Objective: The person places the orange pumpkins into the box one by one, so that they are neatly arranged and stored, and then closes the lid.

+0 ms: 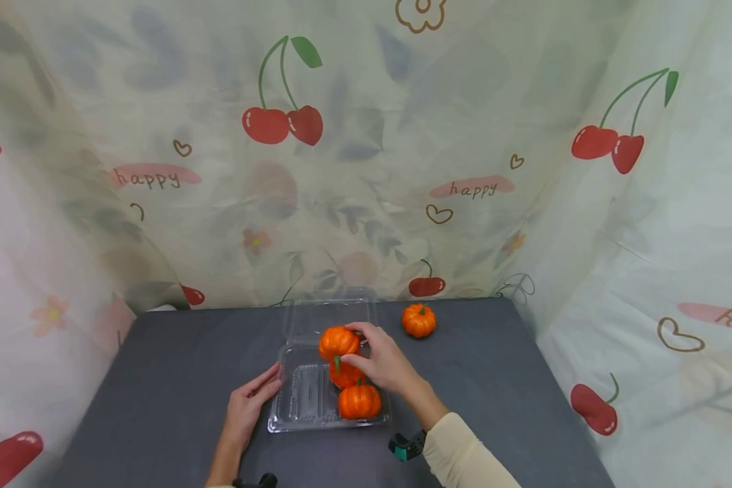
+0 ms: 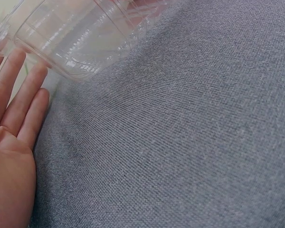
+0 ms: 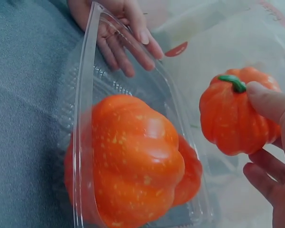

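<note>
My right hand (image 1: 385, 360) pinches a small orange toy pumpkin (image 1: 339, 343) between thumb and fingers; its green stem shows beside the thumb in the right wrist view. The held pumpkin (image 3: 223, 118) is above a clear plastic clamshell container (image 1: 301, 396). Inside, along the right side, sit two more pumpkins, a front one (image 1: 360, 402) and one behind it (image 1: 344, 377), partly covered by the held one and the thumb. My left hand (image 1: 249, 404) is at the container's left wall, its fingers extended and apparently touching it. The left wrist view shows the palm (image 2: 7, 166) and the container's edge.
Another orange pumpkin (image 1: 419, 320) stands on the dark grey table (image 1: 482, 393), behind and right of the container. The container's clear lid (image 1: 317, 315) is raised at the back. A cherry-patterned curtain (image 1: 354, 169) surrounds the table's back and sides.
</note>
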`<action>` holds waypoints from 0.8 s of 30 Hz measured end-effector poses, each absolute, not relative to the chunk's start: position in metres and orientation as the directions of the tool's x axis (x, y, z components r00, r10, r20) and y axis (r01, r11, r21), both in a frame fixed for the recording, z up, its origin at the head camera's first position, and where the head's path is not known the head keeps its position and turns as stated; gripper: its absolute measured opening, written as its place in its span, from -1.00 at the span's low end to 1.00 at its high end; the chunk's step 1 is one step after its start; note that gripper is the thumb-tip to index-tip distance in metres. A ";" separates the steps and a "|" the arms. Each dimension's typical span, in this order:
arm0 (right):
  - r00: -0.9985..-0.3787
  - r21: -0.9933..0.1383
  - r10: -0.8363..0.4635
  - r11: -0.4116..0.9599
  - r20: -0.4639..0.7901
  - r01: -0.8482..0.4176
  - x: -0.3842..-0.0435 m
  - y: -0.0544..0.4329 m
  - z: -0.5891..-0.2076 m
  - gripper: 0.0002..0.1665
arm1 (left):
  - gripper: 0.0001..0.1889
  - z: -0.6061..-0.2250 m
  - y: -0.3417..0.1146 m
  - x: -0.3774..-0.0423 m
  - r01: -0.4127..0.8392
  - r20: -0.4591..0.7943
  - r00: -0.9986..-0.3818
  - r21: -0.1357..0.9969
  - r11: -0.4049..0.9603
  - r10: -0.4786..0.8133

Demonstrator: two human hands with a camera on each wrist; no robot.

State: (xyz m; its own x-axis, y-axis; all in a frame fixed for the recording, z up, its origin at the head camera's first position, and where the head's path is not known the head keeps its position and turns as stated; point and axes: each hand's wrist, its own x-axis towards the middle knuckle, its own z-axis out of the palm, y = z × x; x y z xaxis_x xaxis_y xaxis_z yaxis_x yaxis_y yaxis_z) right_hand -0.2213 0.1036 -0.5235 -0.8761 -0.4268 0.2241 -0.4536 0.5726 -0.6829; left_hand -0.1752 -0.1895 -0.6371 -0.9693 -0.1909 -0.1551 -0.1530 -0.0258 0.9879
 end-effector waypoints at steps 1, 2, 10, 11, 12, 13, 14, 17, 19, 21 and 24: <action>-0.875 -0.679 -0.434 0.576 0.217 -0.455 -0.221 0.102 -0.524 -0.34 | -0.43 -0.637 -0.190 -0.175 -0.156 -0.157 -0.969 0.988 -0.023 -0.191; -0.873 -0.676 -0.441 0.579 0.210 -0.455 -0.221 0.100 -0.524 -0.35 | -0.43 -0.637 -0.190 -0.174 -0.160 -0.162 -0.967 0.987 -0.027 -0.194; -0.853 -0.658 -0.503 0.597 0.138 -0.458 -0.224 0.086 -0.522 -0.35 | -0.41 -0.635 -0.191 -0.173 -0.150 -0.151 -0.973 0.988 -0.023 -0.177; -0.851 -0.653 -0.509 0.601 0.132 -0.461 -0.224 0.084 -0.522 -0.35 | -0.41 -0.635 -0.191 -0.173 -0.147 -0.148 -0.974 0.989 -0.020 -0.174; -0.848 -0.649 -0.515 0.604 0.127 -0.463 -0.225 0.082 -0.522 -0.36 | -0.41 -0.635 -0.191 -0.174 -0.149 -0.150 -0.974 0.989 -0.018 -0.172; -0.845 -0.645 -0.521 0.606 0.121 -0.466 -0.226 0.081 -0.523 -0.36 | -0.41 -0.635 -0.191 -0.174 -0.149 -0.149 -0.974 0.989 -0.014 -0.172; -0.842 -0.644 -0.527 0.607 0.112 -0.465 -0.227 0.079 -0.523 -0.36 | -0.40 -0.635 -0.192 -0.174 -0.149 -0.149 -0.974 0.989 -0.012 -0.172; -0.835 -0.634 -0.544 0.615 0.089 -0.468 -0.229 0.075 -0.526 -0.36 | -0.40 -0.635 -0.192 -0.174 -0.151 -0.152 -0.973 0.988 -0.018 -0.172; -0.829 -0.609 -0.554 0.633 0.076 -0.479 -0.230 0.072 -0.529 -0.36 | -0.40 -0.636 -0.192 -0.174 -0.150 -0.152 -0.974 0.988 -0.020 -0.168; -0.821 -0.581 -0.568 0.647 0.065 -0.494 -0.232 0.070 -0.531 -0.35 | -0.41 -0.637 -0.192 -0.174 -0.152 -0.153 -0.974 0.988 -0.017 -0.167; -0.807 -0.553 -0.589 0.657 0.050 -0.513 -0.234 0.066 -0.535 -0.34 | -0.42 -0.638 -0.192 -0.174 -0.154 -0.153 -0.973 0.988 -0.005 -0.173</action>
